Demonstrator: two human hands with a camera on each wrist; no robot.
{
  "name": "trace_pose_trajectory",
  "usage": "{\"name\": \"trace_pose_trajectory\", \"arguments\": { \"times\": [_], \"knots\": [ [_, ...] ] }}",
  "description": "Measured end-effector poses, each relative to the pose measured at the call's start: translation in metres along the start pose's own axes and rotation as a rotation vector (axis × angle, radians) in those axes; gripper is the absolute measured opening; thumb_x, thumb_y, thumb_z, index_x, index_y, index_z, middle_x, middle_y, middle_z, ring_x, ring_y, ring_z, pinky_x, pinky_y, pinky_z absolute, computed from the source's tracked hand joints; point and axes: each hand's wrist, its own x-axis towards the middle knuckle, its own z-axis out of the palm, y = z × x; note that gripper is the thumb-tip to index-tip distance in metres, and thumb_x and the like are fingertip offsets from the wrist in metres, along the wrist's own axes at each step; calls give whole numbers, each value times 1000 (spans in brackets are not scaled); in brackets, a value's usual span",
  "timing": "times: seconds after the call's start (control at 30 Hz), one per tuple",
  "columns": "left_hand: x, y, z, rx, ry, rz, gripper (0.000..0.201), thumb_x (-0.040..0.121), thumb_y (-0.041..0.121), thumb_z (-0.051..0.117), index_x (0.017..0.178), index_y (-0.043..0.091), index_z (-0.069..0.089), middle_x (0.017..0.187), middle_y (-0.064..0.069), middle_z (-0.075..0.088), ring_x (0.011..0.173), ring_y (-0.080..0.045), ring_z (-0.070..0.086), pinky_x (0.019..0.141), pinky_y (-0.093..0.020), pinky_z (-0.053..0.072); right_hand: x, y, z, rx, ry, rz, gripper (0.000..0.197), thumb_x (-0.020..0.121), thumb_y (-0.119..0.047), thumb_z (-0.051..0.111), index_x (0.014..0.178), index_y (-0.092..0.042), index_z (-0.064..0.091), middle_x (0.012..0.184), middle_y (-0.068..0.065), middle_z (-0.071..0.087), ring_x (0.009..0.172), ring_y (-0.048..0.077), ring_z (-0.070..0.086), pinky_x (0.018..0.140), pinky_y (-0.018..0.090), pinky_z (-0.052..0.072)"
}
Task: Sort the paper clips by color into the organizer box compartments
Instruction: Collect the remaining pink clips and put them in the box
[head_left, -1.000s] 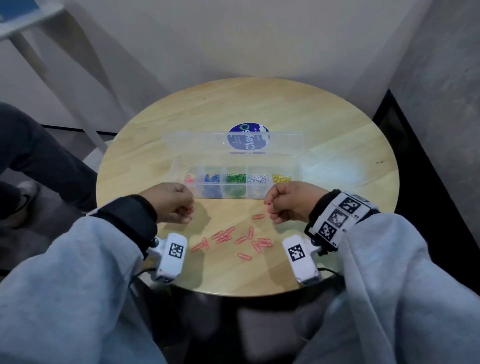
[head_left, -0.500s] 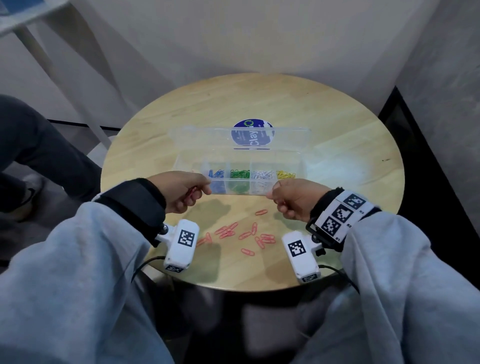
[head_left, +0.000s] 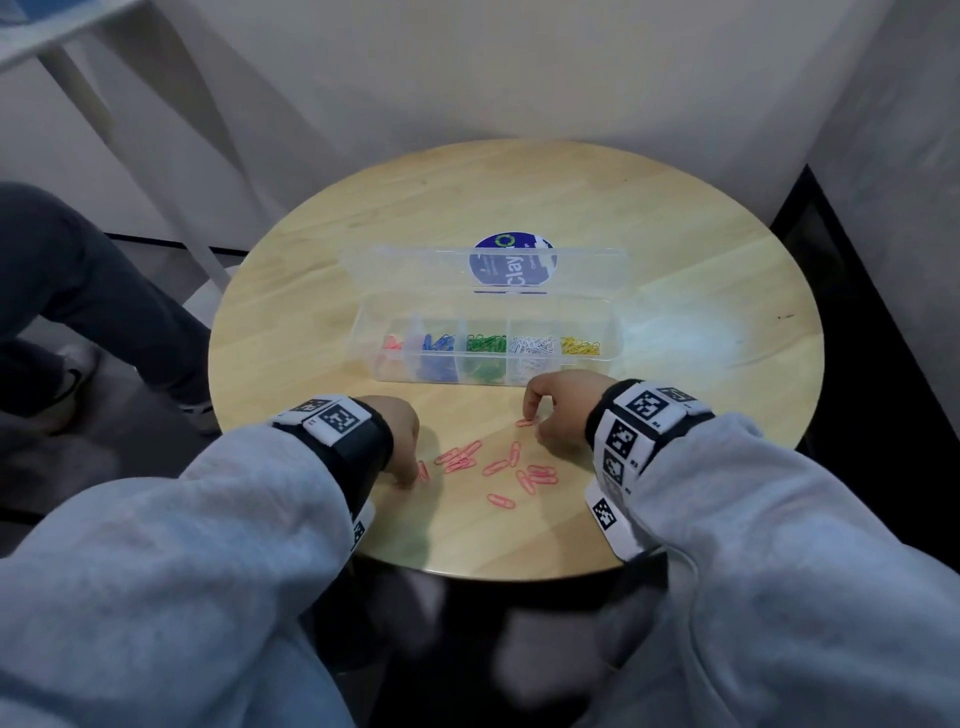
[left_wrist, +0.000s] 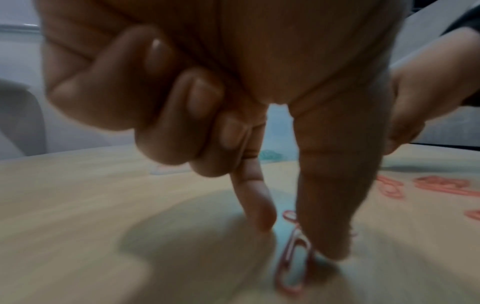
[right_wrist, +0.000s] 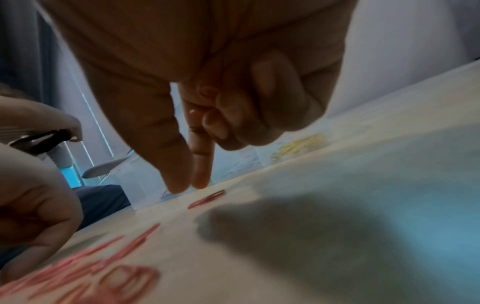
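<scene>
Pink clips (head_left: 498, 467) lie loose on the surface (head_left: 675, 270) before the organizer box (head_left: 363, 332). One clip (left_wrist: 293, 265) is bracketed by the left hand (head_left: 400, 436), fingers narrow, not yet pinched; another (right_wrist: 207, 199) is approached by the right hand (head_left: 561, 410). Closing and lifting appear next.

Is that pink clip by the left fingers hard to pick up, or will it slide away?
Probably fiddly: the pink paper clip lies flat on the smooth wooden table, so it may skid when nudged. It looks like thin wire, likely very light. The left hand sets thumb and fingertip either side, which should help.
</scene>
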Motion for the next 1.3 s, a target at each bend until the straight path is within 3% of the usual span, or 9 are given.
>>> {"name": "trace_pose_trajectory", "arguments": {
  "times": [0.13, 0.23, 0.3, 0.43, 0.53, 0.73, 0.93, 1.13, 1.3],
  "knots": [
    [1, 1, 2, -26, -3, 30, 26, 76, 28, 69, 97, 14, 71, 94, -1, 69, 80, -19, 56, 70, -27, 44, 7, -9, -2, -147, -57, -38, 34, 84, -6, 54, 112, -25, 56, 115, 0, 59, 87, 18, 54, 76, 29, 51],
    [0, -2, 0, -103, -5, 62, 8, 77, 27, 68, 80, 20, 66, 82, 3, 62, 78, -16, 53, 69, -26, 43, 13, -15, -1, -246, -116, -71, 23, 82, -2, 52, 99, -17, 57, 93, 0, 58, 74, 16, 49, 54, 22, 39],
    [0, -7, -2, -263, -7, 82, 14, 80, 21, 64, 68, 22, 56, 71, 4, 56, 68, -14, 49, 65, -26, 41, 17, -17, 2, -341, -148, -79, 12, 84, -5, 50, 89, -14, 57, 83, 0, 53, 75, 18, 48, 50, 20, 33],
    [-2, -12, -9, -930, -72, 150, 26, 87, -3, 44, 67, 12, 43, 64, -7, 50, 46, -13, 42, 41, -18, 36, 25, -16, 8, -426, -168, -24, 21, 85, -12, 50, 98, -7, 66, 85, 2, 55, 74, 19, 51, 59, 22, 42],
    [-8, -14, -16, -1330, -75, 211, 23, 82, -5, 44, 65, 10, 41, 59, -9, 51, 39, -12, 46, 36, -15, 37, 25, -13, 10, -430, -154, -14, 24, 84, -13, 49, 100, -8, 67, 86, 2, 58, 75, 19, 53, 67, 25, 44],
    [-13, -24, -24, -1599, -78, 243, 27, 83, -2, 34, 63, 14, 43, 43, -2, 49, 35, -10, 44, 36, -11, 31, 13, 5, -13, -255, -39, -58, 11, 85, -12, 55, 91, -20, 51, 101, -1, 55, 86, 18, 50, 67, 23, 42],
    [-12, -19, -19, -1341, -39, 151, 31, 85, -4, 28, 78, 12, 54, 46, -2, 51, 37, -10, 44, 36, -13, 30, 11, 2, -1, -268, -70, -1, 26, 86, -19, 55, 111, -25, 51, 103, -3, 56, 90, 18, 54, 75, 29, 46],
    [-10, -16, -13, -773, -83, -31, 21, 83, 10, 50, 64, 13, 45, 58, -1, 36, 50, -17, 26, 47, -20, 19, 22, -7, 6, -368, -124, -34, 24, 87, -22, 56, 108, -10, 61, 108, 6, 66, 93, 22, 60, 83, 32, 50],
    [-7, -10, -3, -310, 74, 51, 9, 79, 25, 66, 74, 23, 58, 73, 6, 54, 73, -15, 49, 55, -21, 35, 26, -9, 10, -450, -159, -36, 23, 84, -19, 53, 101, -9, 66, 99, 4, 68, 87, 21, 63, 78, 29, 51]
  ]
}}
